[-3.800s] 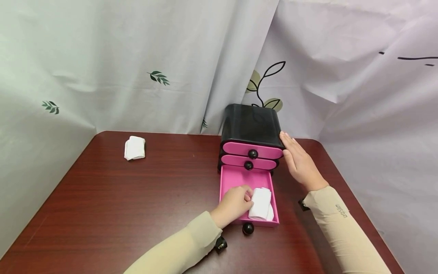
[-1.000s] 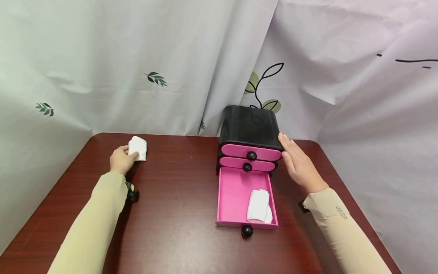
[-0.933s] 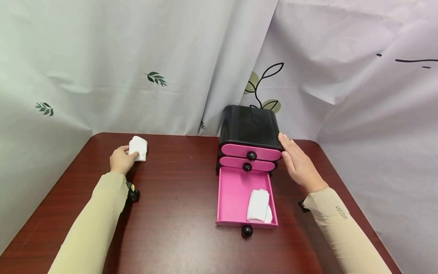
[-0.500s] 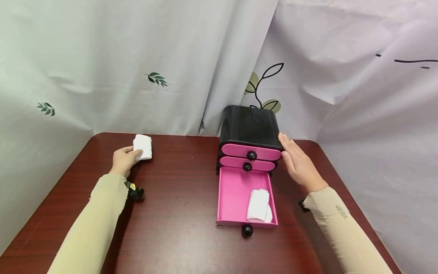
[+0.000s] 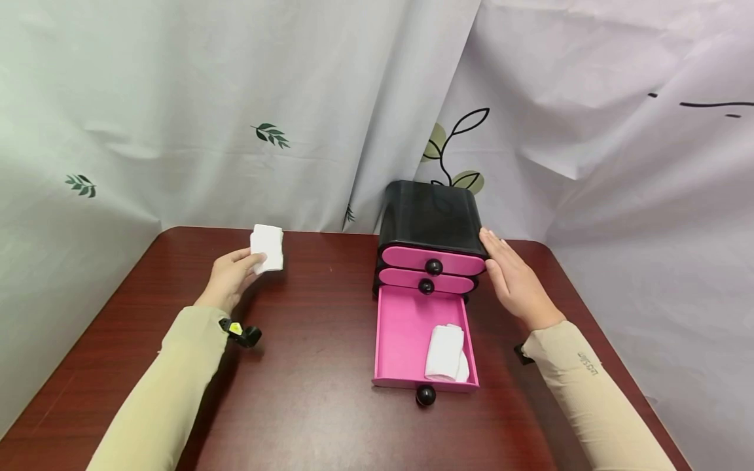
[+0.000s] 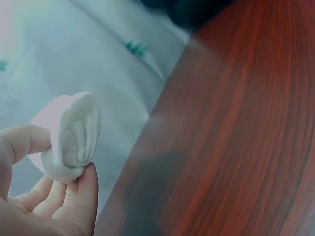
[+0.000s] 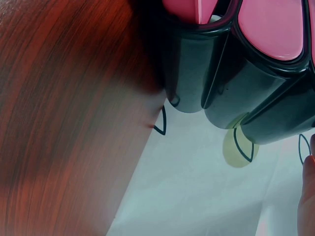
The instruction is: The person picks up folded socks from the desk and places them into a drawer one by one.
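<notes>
My left hand [image 5: 231, 278] pinches a folded white cloth [image 5: 268, 248] between thumb and fingers, above the table's far left part. In the left wrist view the cloth [image 6: 69, 137] shows several soft layers tucked inside an outer fold. My right hand [image 5: 515, 278] rests with straight fingers against the right side of a black drawer cabinet [image 5: 432, 216]. The cabinet's bottom pink drawer [image 5: 403, 333] is pulled out, and another folded white cloth [image 5: 444, 353] lies in its front right part. The two upper pink drawers [image 5: 450, 261] are closed. Only some fingertips [image 6: 88, 191] of the left hand show beneath the cloth.
The dark red wooden table [image 5: 318, 340] spreads between the left arm and the open drawer. A black round knob [image 5: 425, 395] juts from the drawer's front. Behind the table hangs a pale curtain [image 5: 283, 98] with leaf prints.
My left hand has gone from the drawer to the cloth at the far left, taken hold of it, lifted it and carried it rightward. My right hand stays on the cabinet.
</notes>
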`<state>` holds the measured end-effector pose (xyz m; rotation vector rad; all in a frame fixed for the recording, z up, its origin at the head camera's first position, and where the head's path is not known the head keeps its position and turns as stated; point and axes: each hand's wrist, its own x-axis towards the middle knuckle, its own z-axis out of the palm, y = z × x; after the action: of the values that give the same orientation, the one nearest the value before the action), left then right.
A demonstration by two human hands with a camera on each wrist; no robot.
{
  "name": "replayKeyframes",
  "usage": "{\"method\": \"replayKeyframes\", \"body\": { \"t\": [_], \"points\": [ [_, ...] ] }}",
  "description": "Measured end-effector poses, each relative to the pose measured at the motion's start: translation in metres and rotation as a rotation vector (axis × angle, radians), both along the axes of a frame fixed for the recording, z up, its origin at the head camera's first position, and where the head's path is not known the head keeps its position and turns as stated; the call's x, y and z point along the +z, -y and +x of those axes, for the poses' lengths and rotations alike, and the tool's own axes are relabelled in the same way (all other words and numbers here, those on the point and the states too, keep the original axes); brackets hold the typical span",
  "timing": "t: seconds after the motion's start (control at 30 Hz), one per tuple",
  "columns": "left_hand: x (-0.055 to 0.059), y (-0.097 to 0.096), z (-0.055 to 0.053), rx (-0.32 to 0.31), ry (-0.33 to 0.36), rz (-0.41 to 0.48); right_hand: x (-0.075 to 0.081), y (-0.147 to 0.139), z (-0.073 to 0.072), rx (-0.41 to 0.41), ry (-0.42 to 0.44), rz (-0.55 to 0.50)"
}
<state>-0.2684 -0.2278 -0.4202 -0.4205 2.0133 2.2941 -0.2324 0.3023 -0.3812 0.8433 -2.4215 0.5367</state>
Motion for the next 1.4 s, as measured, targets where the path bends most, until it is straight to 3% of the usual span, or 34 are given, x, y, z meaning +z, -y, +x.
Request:
{"method": "replayKeyframes", "body": {
  "t": [0.13,0.33,0.5,0.93,1.4],
  "points": [
    [0.006,-0.010,0.009,-0.039,-0.011,0.058,0.000,0.000,0.000,0.001,-0.003,-0.005],
    [0.014,-0.024,0.020,-0.105,-0.037,0.083,-0.001,0.000,-0.001,0.000,-0.004,-0.004],
    [0.017,-0.039,0.029,-0.124,-0.053,0.093,-0.001,0.000,-0.001,0.000,-0.006,-0.005],
    [0.009,-0.069,0.054,-0.223,-0.096,0.015,-0.001,0.000,-0.001,0.003,-0.008,-0.010],
    [0.005,-0.103,0.075,-0.252,-0.165,-0.042,-0.002,0.000,-0.001,-0.001,-0.002,-0.013]
  ]
}}
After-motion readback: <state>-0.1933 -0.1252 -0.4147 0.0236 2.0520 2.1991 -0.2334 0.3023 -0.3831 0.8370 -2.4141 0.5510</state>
